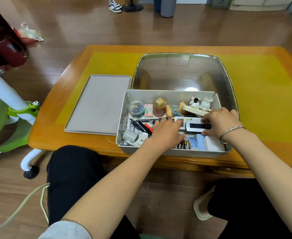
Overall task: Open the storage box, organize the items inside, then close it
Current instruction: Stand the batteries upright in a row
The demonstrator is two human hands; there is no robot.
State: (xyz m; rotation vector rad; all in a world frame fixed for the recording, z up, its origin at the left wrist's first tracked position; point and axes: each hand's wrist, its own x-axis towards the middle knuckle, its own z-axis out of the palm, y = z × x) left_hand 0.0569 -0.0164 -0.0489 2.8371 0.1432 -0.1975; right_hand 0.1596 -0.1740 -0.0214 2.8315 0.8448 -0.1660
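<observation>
I see the grey storage box [173, 151] standing open at the near edge of the wooden worktop [76, 135], with its lid [98, 104] lying flat just to its left. My left hand [166, 133] lies palm-down inside the box, its grip loosely spread over the pens [142, 125] and batteries [182, 144]. My right hand [219, 123] reaches in from the right, its grip pinching a white device with a dark screen [196, 125] near the middle. Along the far wall sit a clear tub of clips [136, 108], an amber bottle [159, 107] and two rabbit figurines [200, 103].
</observation>
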